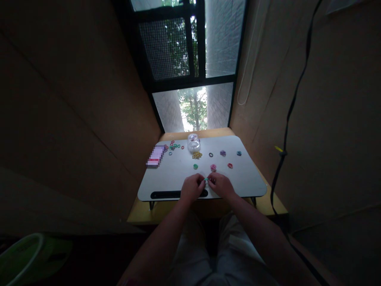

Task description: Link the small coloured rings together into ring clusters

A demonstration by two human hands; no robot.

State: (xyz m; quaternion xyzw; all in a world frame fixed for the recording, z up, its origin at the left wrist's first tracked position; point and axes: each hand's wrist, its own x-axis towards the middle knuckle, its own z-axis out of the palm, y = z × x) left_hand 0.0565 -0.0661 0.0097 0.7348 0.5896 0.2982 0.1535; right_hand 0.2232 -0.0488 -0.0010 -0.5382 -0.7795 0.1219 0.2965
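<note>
Between my two hands, near the front of the white table (pixel 166 178), a small green band (pixel 206 179) is stretched or held. My left hand (pixel 193 187) pinches its left end, and my right hand (pixel 219 184) pinches its right end. Just beyond my right hand lies a pink pile of bands (pixel 213 167). A green pile (pixel 195 167) sits beyond my left hand, with a yellow pile (pixel 197 155) behind it. Red bands (pixel 230 165) lie to the right of the pink ones.
A clear container (pixel 194 143) stands at the back. Purple (pixel 223 153), dark (pixel 210 155) and teal bands (pixel 239 153) lie at right; mixed red and green bands (pixel 174 147) lie at left by a blurred phone-like object (pixel 156 156). A black slot (pixel 165 195) runs along the front edge.
</note>
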